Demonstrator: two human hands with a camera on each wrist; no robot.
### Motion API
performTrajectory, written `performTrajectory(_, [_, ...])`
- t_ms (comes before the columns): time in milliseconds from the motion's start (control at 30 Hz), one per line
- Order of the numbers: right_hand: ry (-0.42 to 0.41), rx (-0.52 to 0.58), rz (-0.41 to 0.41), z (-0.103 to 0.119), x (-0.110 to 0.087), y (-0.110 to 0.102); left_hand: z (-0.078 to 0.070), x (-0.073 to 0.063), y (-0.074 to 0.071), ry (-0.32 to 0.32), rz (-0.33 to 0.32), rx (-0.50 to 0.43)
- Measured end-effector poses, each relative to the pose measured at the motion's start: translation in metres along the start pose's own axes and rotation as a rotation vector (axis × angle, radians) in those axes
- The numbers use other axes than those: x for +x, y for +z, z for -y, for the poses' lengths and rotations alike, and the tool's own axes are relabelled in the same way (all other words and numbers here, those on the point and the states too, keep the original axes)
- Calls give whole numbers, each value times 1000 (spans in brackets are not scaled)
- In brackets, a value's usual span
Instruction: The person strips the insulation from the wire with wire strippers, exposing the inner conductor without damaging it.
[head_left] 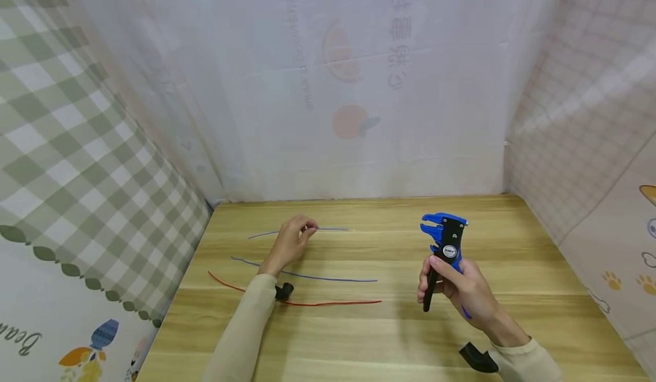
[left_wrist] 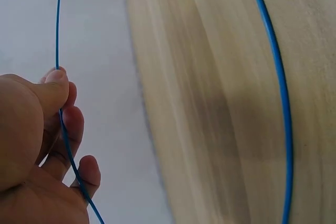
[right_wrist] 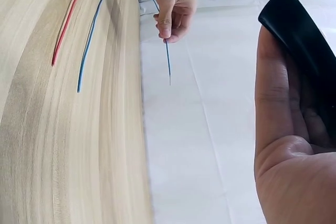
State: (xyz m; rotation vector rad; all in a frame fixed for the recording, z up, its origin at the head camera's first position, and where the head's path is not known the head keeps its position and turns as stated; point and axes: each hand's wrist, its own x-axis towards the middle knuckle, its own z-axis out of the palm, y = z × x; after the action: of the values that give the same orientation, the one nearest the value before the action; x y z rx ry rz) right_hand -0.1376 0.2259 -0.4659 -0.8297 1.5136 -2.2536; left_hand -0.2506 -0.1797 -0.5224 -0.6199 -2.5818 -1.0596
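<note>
Between thumb and fingertips, my left hand [head_left: 292, 242] pinches a thin blue wire [left_wrist: 58, 30] near its middle. Bare metal shows at one end of this wire, seen at the top of the left wrist view and below the hand in the right wrist view. My right hand [head_left: 474, 294] grips a blue and black wire stripper [head_left: 451, 239] by its handles, with its head pointing up. The stripper's jaws face left, with a gap between them and no wire in it. In the right wrist view only a black handle [right_wrist: 302, 30] of the tool shows.
A second blue wire [head_left: 328, 279] lies on the wooden table [head_left: 359, 342], nearer than the held one. A red wire [head_left: 338, 303] lies nearer still, partly behind the left forearm. White sheeting [head_left: 410, 160] hangs behind the table, with a green checked cloth [head_left: 92, 126] at left.
</note>
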Motion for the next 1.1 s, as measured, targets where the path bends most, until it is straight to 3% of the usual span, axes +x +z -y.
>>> performTrajectory(133, [20,-14,-10,-2,0,1,37,-1,16,38,-1,-37])
performTrajectory(267, [48,-29,-27,-4,-1,0,84,-1,41,-4,13,-11])
performTrajectory(367, [50,-31,-36,-5,0,0,101,1,52,-34,40,62])
performTrajectory(533, [27,-19,-43,-6,1,-1,99,5,60,-24,63,126])
performTrajectory(767, [18,4,-31,-6,2,0,86,5,60,-38,70,76])
performTrajectory(933, [14,-3,-13,-9,1,0,89,5,68,-74,85,135])
performTrajectory(1100, [15,-5,-23,-8,1,-1,91,9,75,-71,97,175])
